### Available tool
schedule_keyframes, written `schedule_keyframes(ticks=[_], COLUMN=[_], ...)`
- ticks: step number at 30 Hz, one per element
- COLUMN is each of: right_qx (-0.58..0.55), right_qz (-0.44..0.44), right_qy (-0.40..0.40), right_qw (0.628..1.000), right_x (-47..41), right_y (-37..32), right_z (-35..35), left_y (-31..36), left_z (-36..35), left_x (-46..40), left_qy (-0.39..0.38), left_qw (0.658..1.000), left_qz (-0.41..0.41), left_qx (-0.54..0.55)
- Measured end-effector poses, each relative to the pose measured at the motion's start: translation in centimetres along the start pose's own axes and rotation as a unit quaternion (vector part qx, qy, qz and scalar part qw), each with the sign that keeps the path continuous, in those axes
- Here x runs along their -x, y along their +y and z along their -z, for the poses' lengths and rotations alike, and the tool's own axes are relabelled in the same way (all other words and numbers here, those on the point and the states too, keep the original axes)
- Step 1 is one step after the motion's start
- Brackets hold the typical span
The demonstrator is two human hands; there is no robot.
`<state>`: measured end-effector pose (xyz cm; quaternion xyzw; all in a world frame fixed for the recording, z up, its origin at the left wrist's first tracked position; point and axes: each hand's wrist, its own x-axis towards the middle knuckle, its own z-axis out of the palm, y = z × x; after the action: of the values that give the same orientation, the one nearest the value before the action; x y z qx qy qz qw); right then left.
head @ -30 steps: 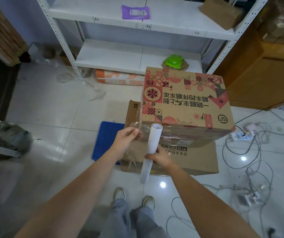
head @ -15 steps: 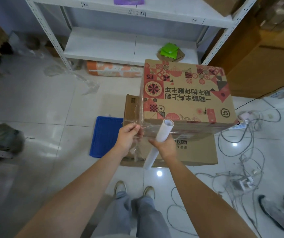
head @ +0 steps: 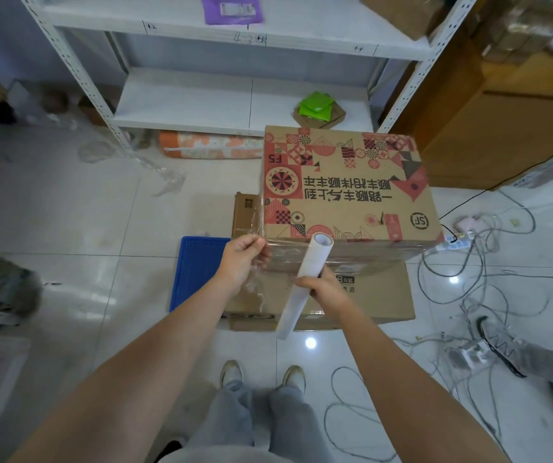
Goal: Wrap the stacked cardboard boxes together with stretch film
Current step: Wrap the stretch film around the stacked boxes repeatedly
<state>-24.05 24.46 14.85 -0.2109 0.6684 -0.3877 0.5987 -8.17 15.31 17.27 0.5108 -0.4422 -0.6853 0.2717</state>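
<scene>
A printed cardboard box (head: 345,185) with red patterns sits on a wider plain cardboard box (head: 375,295) on the floor. Clear stretch film (head: 288,259) runs across the near side of the top box. My left hand (head: 243,259) pinches the loose end of the film at the top box's near left corner. My right hand (head: 322,287) grips the white film roll (head: 303,285), which stands tilted in front of the boxes, its top end near the upper box's front edge.
A blue crate lid (head: 196,272) lies on the floor left of the boxes. White metal shelving (head: 181,105) stands behind. Tangled cables and power strips (head: 469,295) spread over the floor to the right. Another person's shoe and leg (head: 509,349) are at the right.
The view has shifted, so the boxes sit a little higher and nearer. Both hands keep their hold, staying at the near left corner. Another person's foot has come in at the right.
</scene>
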Motion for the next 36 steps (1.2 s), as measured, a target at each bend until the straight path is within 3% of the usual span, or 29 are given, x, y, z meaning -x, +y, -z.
schedule_keyframes(ticks=[6, 11, 16, 22, 26, 30, 36], right_qx=[0.076, 0.142, 0.110, 0.082, 0.102, 0.118, 0.139], right_qz=[0.007, 0.089, 0.078, 0.072, 0.068, 0.068, 0.078], right_qy=[-0.048, 0.071, 0.170, 0.035, -0.002, -0.041, -0.079], right_qw=[0.996, 0.983, 0.976, 0.993, 0.992, 0.990, 0.984], right_x=[0.7, 0.2, -0.3, -0.1, 0.3, 0.8, 1.3], right_y=[-1.4, -1.4, -1.4, -0.8, -1.2, -2.6, -5.0], right_z=[1.9, 1.8, 0.8, 1.5, 1.6, 1.8, 2.2], left_y=[-0.2, -0.9, -1.4, -1.1, -1.2, -2.1, -4.1], left_z=[-0.6, -0.6, -0.6, 0.1, 0.2, 1.5, 2.1], left_x=[0.3, 0.7, 1.0, 0.9, 1.0, 0.7, 0.5], left_qy=[0.019, 0.053, 0.072, 0.048, 0.014, -0.072, -0.220], left_qw=[1.000, 0.998, 0.997, 0.998, 0.999, 0.995, 0.968], left_qz=[-0.003, 0.007, 0.005, -0.020, -0.025, -0.023, 0.052], left_qx=[-0.004, 0.027, 0.034, -0.027, -0.033, -0.059, -0.107])
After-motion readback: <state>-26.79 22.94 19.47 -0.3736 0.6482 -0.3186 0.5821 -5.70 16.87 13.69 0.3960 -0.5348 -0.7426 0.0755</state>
